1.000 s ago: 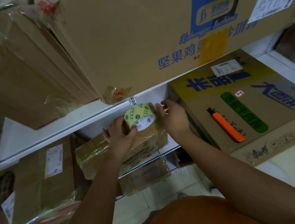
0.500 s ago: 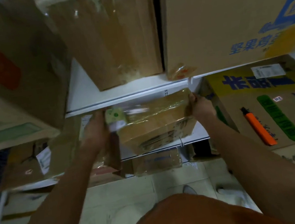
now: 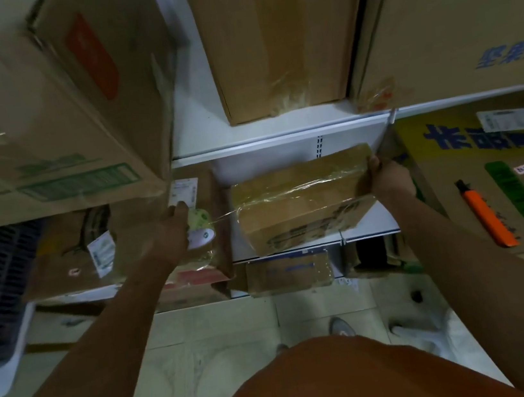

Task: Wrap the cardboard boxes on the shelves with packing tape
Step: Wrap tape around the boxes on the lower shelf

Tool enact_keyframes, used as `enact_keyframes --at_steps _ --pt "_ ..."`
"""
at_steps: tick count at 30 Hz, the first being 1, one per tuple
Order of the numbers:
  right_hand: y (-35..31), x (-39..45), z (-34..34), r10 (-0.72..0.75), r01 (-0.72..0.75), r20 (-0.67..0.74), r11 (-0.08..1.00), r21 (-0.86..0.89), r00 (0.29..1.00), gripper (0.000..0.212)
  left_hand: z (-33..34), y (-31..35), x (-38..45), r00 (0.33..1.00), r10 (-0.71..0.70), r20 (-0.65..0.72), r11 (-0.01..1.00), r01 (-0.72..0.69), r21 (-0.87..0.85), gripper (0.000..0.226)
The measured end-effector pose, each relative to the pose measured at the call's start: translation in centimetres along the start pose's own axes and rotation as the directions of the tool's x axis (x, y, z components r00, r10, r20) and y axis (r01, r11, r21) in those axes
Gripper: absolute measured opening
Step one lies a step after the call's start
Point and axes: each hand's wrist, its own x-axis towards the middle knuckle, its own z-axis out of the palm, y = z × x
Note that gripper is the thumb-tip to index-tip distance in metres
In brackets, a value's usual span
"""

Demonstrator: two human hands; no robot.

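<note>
The small cardboard box (image 3: 301, 202) sits tilted on the white metal shelf (image 3: 278, 132), its front overhanging the edge. The right hand (image 3: 385, 177) grips its right end, fingers curled round the corner. The left hand (image 3: 170, 228) holds the tape roll (image 3: 200, 227) out to the left, fingers wrapped round it, and a clear strip (image 3: 223, 217) stretches taut to the box. A harder pull could likely drag the light box off the shelf, or let the thin glossy strip twist and stick to itself. The box is plain brown card, already shiny and wrinkled under film. An orange cutter (image 3: 488, 217) lies on the big printed carton (image 3: 486, 173) at right.
</note>
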Motion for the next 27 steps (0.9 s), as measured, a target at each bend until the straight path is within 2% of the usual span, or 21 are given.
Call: enact_keyframes --at_steps 5,6,9,11,13,15,17,18,19,21,23,25,27 --pt "0.0 -1.2 -0.6 0.026 -0.025 -0.005 0.998 0.051 1.000 0.058 2.3 -1.2 0.7 0.999 0.038 0.031 0.999 -0.038 0.003 0.050" --pt "0.1 -1.4 -0.6 0.035 -0.034 -0.015 0.998 0.047 0.999 0.057 2.9 -1.4 1.0 0.996 0.041 0.077 0.999 -0.042 0.006 0.051" --pt "-0.1 -2.2 -0.8 0.070 -0.071 -0.043 0.997 -0.018 0.997 0.056 6.6 -2.0 2.6 0.989 0.007 0.149 0.999 -0.014 0.047 0.060" --pt "-0.2 -2.4 -1.0 0.080 -0.086 -0.068 0.992 -0.091 0.994 0.056 6.3 -1.0 2.3 0.983 0.024 0.181 0.998 -0.032 0.045 0.069" --pt "-0.3 -2.1 -1.0 0.081 -0.092 -0.088 0.987 -0.135 0.993 0.056 6.0 0.3 1.8 0.967 0.107 0.233 0.991 -0.084 -0.105 0.066" --pt "-0.6 -1.7 -0.7 0.069 -0.086 -0.112 0.984 -0.159 0.991 0.056 6.1 1.4 1.5 0.915 0.222 0.337 0.942 -0.112 -0.317 0.066" --pt "-1.1 -1.6 -0.4 0.044 -0.067 -0.128 0.981 -0.181 0.991 0.052 6.0 2.4 2.0 0.874 0.251 0.417 0.890 -0.038 -0.455 0.066" --pt "-1.4 -1.7 -0.4 0.039 -0.062 -0.122 0.979 -0.195 0.992 0.047 5.8 2.9 2.3 0.863 0.223 0.454 0.855 0.051 -0.516 0.061" --pt "-1.8 -1.9 -0.4 0.035 -0.058 -0.104 0.973 -0.222 0.994 0.045 5.5 3.3 2.7 0.845 0.185 0.502 0.788 0.178 -0.589 0.054" --pt "-3.0 -2.7 0.0 -0.009 -0.018 -0.086 0.951 -0.310 0.996 0.058 5.4 3.7 3.5 0.791 0.091 0.604 0.575 0.454 -0.681 0.036" --pt "-4.7 -4.4 1.2 -0.088 0.055 -0.073 0.930 -0.363 0.993 0.064 5.7 3.7 3.5 0.742 0.016 0.671 0.448 0.594 -0.668 0.034" --pt "-6.4 -6.6 3.3 -0.169 0.147 -0.028 0.920 -0.363 0.985 0.064 6.1 4.5 3.1 0.716 0.020 0.698 0.403 0.633 -0.661 0.037" --pt "-8.0 -9.3 5.4 -0.251 0.253 0.045 0.920 -0.299 0.967 0.073 7.1 5.9 2.6 0.765 0.069 0.640 0.476 0.539 -0.695 0.033"
